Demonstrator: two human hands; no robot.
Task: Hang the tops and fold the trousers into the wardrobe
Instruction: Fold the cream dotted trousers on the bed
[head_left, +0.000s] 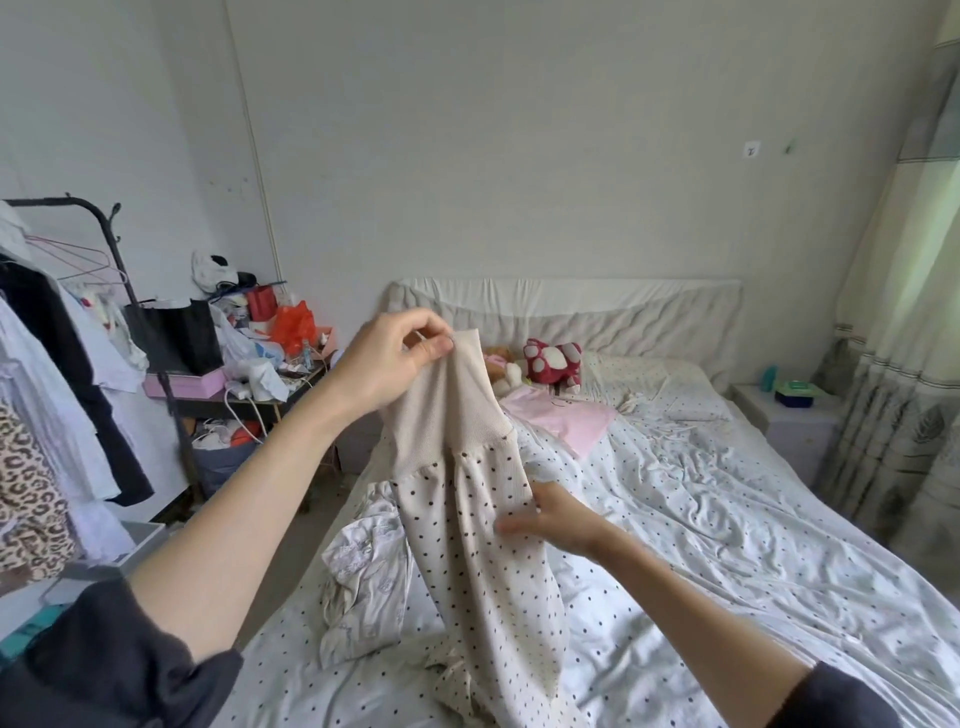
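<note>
So the trousers (467, 519) are up in the air over the bed (727, 519) right now, cream with dark dots and a wide ribbed waistband on top. Left hand (395, 358) has the top edge of that waistband pinched between thumb and curled fingers and is holding the whole thing up, legs hanging down with the ends trailing onto the sheet. Right hand (550, 514) is lower, on the right side of the fabric just under the waistband, fingers mostly straight and laid against the cloth; can't really tell if the thumb has caught an edge behind it. To me this looks like the very start of the fold, just getting them straightened out, no crease made yet. Plenty left too: there's a crumpled pale garment (363, 582) lying on the bed right beside the hanging legs, and a pink piece (566, 415) further up near the plush toys (550, 361), neither touched as far as I can see. Over on the left a rack (93, 223) already has a few tops hanging on it plus some spare hangers (83, 262), but I can't say whether those count as done. No wardrobe in view at all, so I'd guess nothing's been put away there from what shows, and we're early in the job.
</note>
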